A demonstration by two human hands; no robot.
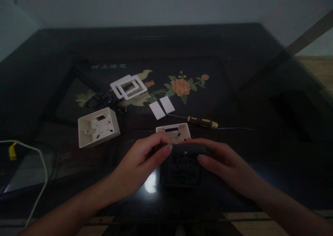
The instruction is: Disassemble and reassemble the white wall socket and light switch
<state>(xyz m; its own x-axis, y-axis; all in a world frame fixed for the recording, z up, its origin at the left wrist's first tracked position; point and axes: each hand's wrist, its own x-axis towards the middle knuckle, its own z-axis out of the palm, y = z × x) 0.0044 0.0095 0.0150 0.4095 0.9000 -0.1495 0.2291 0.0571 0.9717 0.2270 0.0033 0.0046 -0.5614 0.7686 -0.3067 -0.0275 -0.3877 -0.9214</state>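
Between both hands is a black square switch module [184,170] with a screw near its top edge. My left hand [147,156] pinches its upper left corner between thumb and fingers. My right hand [221,159] grips its upper right side, thumb on the near face and fingers along the top. Just behind the module lies a white wall box [186,130], partly hidden by my hands. A second white box [116,125] sits further left, open side up. Two white rectangular plates [157,110] lie beyond the hands, close to a yellow and black screwdriver [203,122].
Two overlapping white frames [134,87] lie on the dark glossy table [221,45]. Dark parts [100,99] and small screws [126,109] are near the left box. A white cable [44,166] with a yellow tag [12,151] runs down the left side.
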